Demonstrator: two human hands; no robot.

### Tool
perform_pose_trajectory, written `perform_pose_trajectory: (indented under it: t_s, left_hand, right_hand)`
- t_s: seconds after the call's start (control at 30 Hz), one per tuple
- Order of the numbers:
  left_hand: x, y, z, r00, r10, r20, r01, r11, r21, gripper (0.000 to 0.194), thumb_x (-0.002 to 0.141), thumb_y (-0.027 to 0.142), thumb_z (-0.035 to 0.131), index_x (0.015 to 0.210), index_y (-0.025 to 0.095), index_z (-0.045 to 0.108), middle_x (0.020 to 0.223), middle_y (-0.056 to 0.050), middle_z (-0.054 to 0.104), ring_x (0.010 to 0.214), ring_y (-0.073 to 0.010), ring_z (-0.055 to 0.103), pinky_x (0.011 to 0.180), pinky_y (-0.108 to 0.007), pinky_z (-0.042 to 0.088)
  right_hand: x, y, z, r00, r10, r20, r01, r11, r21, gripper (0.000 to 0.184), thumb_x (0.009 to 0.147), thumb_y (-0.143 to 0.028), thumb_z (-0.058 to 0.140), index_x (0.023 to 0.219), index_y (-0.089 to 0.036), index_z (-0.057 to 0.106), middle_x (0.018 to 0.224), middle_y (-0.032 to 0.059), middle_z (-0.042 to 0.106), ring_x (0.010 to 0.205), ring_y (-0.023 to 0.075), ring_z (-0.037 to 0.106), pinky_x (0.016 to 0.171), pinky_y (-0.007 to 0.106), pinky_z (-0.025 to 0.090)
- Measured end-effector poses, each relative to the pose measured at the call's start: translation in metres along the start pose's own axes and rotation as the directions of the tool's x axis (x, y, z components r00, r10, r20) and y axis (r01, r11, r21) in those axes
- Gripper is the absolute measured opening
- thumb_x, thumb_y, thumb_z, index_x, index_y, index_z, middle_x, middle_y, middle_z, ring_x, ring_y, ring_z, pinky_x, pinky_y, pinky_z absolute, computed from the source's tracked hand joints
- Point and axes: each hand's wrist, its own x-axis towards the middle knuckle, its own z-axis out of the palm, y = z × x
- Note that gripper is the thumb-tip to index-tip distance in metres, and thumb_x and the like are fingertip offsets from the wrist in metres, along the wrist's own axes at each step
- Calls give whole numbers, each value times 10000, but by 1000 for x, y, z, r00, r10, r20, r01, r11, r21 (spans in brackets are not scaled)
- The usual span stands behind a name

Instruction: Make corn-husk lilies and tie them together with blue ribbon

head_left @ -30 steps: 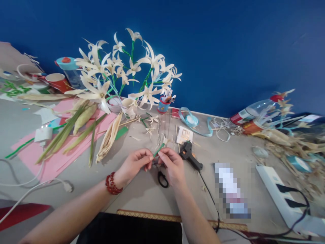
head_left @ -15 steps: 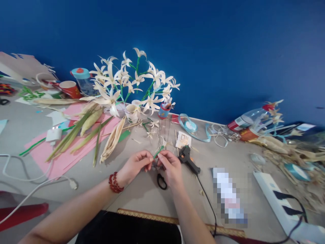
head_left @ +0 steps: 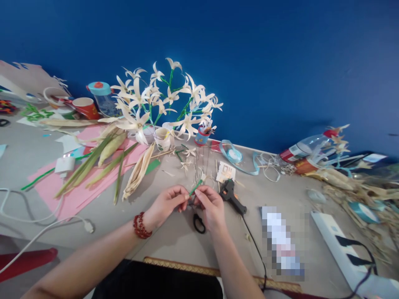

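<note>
My left hand (head_left: 166, 203) and my right hand (head_left: 212, 205) meet over the grey table (head_left: 174, 234), both pinching a thin green-wrapped stem (head_left: 195, 187) that points up and away from me. A red bead bracelet (head_left: 140, 225) circles my left wrist. Black-handled scissors (head_left: 198, 223) lie on the table right under my hands. A black glue gun (head_left: 232, 195) rests just right of my right hand, its cord running toward me.
A bouquet of pale husk flowers (head_left: 162, 99) stands in cups at the back. Corn husks (head_left: 137, 170) lie on pink paper (head_left: 71, 195) at left, with white cables (head_left: 37, 224). A power strip (head_left: 349, 249), bottle (head_left: 308, 145) and dried scraps crowd the right.
The view has shifted slightly; my hands stay together on the green stem with only small finger movement.
</note>
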Motion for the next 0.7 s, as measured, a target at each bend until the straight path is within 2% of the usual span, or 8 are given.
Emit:
perform_pose_trajectory:
  t_s: [0.5, 0.7]
  left_hand:
    - [0, -4, -1, 1000, -5, 20, 6, 999, -36, 213, 846, 304, 621, 709, 158, 550, 570, 25, 564, 516, -80, 461, 534, -204, 339]
    - [-1, -1, 0, 999, -41, 14, 42, 999, -35, 198, 854, 282, 614, 714, 157, 550, 576, 25, 564, 520, -77, 465, 535, -198, 343]
  right_hand:
    - [0, -1, 1, 1000, 2, -2, -2, 1000, -18, 145, 801, -321, 710, 806, -185, 661, 578, -43, 581, 524, 93, 485, 548, 221, 378]
    - [-1, -1, 0, 1000, -2, -4, 2, 1000, 0, 111, 804, -299, 711, 807, -195, 672, 601, -42, 588, 552, 87, 506, 563, 213, 386]
